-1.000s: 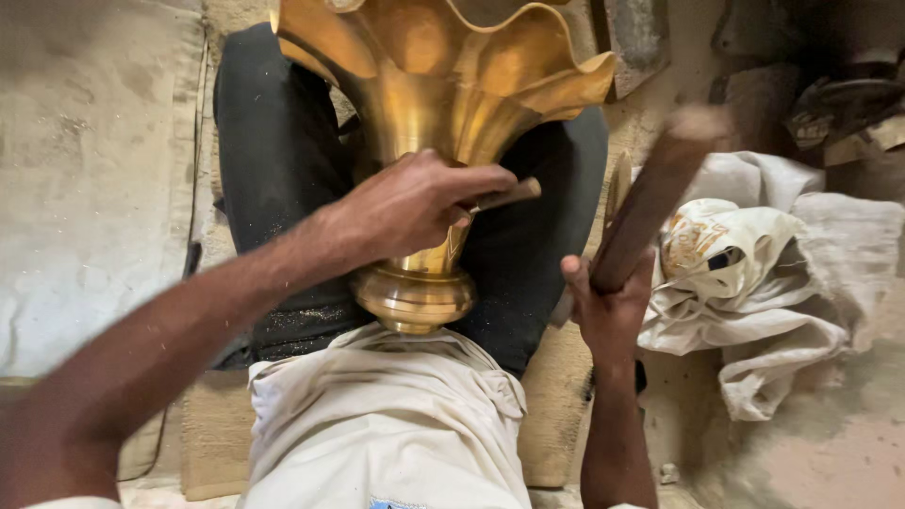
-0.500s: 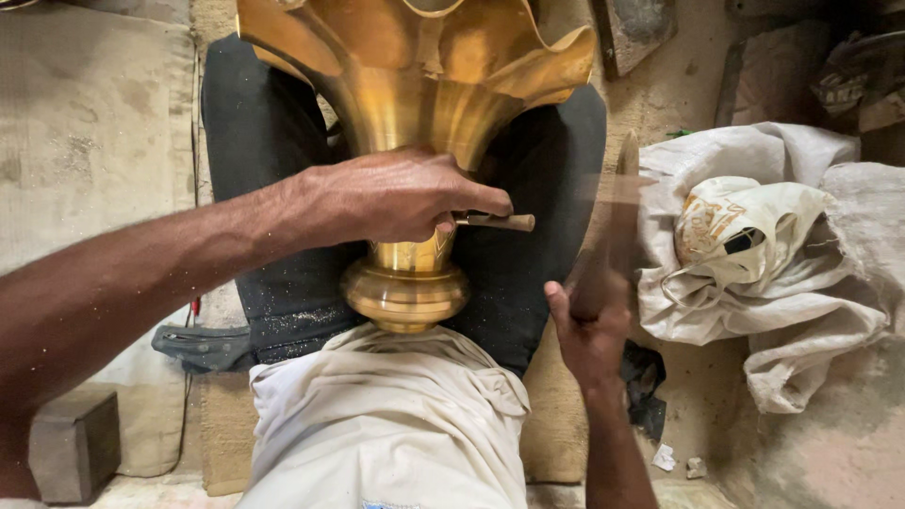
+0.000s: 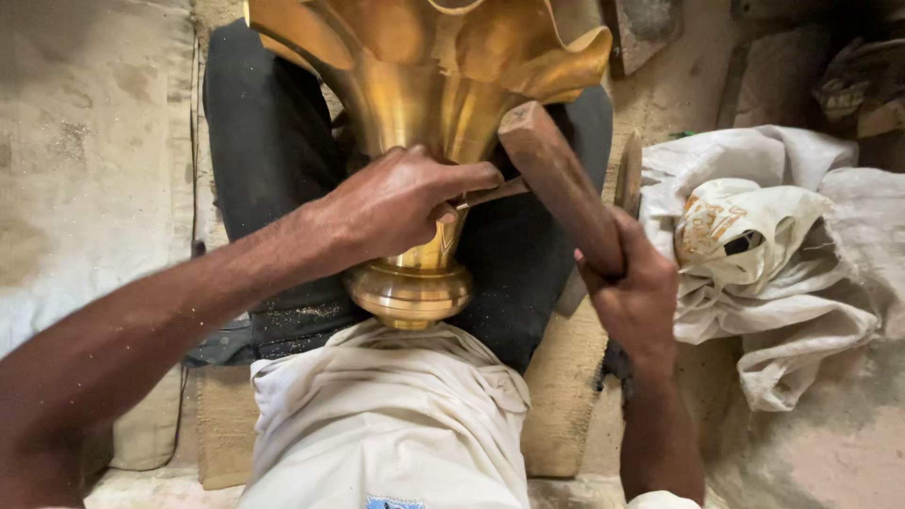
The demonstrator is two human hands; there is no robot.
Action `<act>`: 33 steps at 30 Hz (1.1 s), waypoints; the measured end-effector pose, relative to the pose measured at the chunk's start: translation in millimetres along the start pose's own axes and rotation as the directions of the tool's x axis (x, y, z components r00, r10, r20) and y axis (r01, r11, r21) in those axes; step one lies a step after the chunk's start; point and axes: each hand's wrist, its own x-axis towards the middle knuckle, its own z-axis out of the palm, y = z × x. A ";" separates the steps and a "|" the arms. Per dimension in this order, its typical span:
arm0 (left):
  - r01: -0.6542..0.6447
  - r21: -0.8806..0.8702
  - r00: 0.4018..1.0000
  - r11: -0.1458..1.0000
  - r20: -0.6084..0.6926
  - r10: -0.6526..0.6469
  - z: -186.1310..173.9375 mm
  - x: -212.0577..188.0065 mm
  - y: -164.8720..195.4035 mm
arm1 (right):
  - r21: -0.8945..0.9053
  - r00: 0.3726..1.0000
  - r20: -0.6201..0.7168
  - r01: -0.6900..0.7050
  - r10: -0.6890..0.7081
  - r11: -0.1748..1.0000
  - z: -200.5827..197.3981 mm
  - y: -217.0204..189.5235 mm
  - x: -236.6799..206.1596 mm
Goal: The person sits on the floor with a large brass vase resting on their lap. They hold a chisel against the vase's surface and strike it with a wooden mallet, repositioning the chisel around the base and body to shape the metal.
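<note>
A tall brass vase (image 3: pixel 429 104) with a flared, wavy rim rests between my dark-trousered legs, its round foot (image 3: pixel 408 294) against my lap. My left hand (image 3: pixel 401 203) grips a thin metal chisel (image 3: pixel 490 193) and presses its tip against the vase's narrow neck. My right hand (image 3: pixel 630 283) is closed around a thick wooden mallet (image 3: pixel 558 179). The mallet's upper end sits at the outer end of the chisel.
A heap of crumpled white cloth and sacks (image 3: pixel 764 245) lies to my right. A pale padded mat (image 3: pixel 85 170) lies on my left. A woven mat (image 3: pixel 556 415) is under me on a dusty floor.
The mallet has swung down from a raised position and now meets the chisel's end. My left hand has kept the chisel on the vase's neck.
</note>
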 end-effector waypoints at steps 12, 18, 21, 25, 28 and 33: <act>0.064 -0.031 0.987 0.997 -0.146 -0.068 3.1 -20.9 -10.8 | -0.084 0.996 0.087 -0.028 0.036 0.996 -7.3 -31.3 28.1; 0.193 -0.132 0.967 0.972 -0.139 -0.211 3.7 -30.8 -10.3 | 0.078 0.968 0.212 -0.156 0.137 0.985 -18.1 -39.3 45.5; 0.151 -0.128 0.968 0.980 -0.180 -0.172 3.5 -35.5 -11.6 | -0.075 0.982 0.184 0.049 -0.034 0.996 -17.5 -47.2 51.3; 0.242 -0.166 0.952 0.956 -0.150 -0.267 9.5 -42.0 -13.5 | 0.135 0.994 0.099 -0.063 0.050 0.989 -12.0 -51.2 52.8; 0.147 -0.170 0.957 0.974 -0.225 -0.184 12.3 -43.8 -19.0 | -0.420 0.959 0.242 0.238 -0.145 0.876 -10.4 -48.1 54.1; 0.377 -0.220 0.913 0.900 -0.074 -0.401 16.2 -52.3 -22.4 | -0.292 0.964 0.267 0.094 -0.013 0.952 -11.8 -46.5 58.3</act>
